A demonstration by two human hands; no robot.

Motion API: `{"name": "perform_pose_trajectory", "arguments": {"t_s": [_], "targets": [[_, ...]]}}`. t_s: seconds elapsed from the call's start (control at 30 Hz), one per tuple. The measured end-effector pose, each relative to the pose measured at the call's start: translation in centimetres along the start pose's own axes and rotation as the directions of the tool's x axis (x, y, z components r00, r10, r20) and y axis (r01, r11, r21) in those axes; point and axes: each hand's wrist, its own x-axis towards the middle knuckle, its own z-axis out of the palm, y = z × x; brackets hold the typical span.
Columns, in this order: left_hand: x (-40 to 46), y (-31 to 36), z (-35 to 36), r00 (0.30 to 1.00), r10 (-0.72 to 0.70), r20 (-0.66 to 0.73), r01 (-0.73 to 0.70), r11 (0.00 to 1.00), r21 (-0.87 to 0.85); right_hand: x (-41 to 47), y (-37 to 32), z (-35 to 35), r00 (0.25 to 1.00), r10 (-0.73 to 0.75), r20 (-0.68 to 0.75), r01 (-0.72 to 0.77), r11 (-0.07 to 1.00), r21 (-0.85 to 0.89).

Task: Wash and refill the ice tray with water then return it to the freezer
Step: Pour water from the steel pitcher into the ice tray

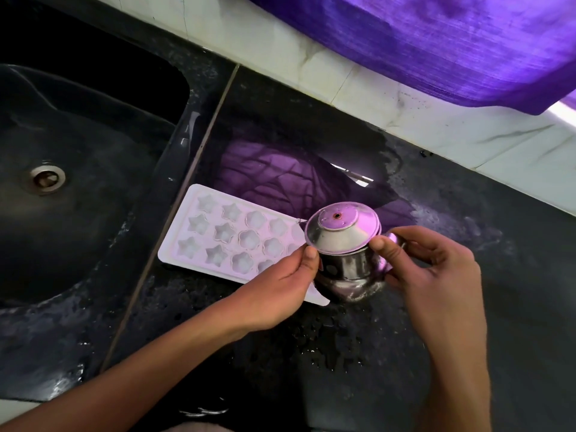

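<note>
Both hands steady a lidded steel jug [346,260] over the ice tray [224,235], left hand [280,282] fingertips pinching the lid [339,227], right hand [436,269] curled around the handle, apparently readying a pour.

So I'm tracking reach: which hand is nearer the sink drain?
Left. The left hand holds the jug over the tray; the right hand is farther from the drain.

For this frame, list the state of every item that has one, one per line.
ice tray: flat on counter, face up, water level unclear
steel jug: upright on counter, near end of tray
jug lid: tilted, partly lifted
left hand: pinches lid rim
right hand: grips jug handle
sink: no dishes visible
</note>
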Motion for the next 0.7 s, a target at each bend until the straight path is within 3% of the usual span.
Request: {"name": "perform_pose_trajectory", "arguments": {"t_s": [0.2, 0.7], "targets": [[0.50, -0.29, -0.65, 0.997, -0.069, 0.021, 0.069, 0.997, -0.018, 0.68, -0.35, 0.62, 1.000, -0.018, 0.010, 0.018, 0.998, -0.066], [0.77, -0.15, -0.92, 0.998, -0.057, 0.041, 0.058, 0.998, -0.012, 0.60, -1.00, 0.37, 1.000, -0.017, -0.013, 0.016, 0.998, -0.053]]}}
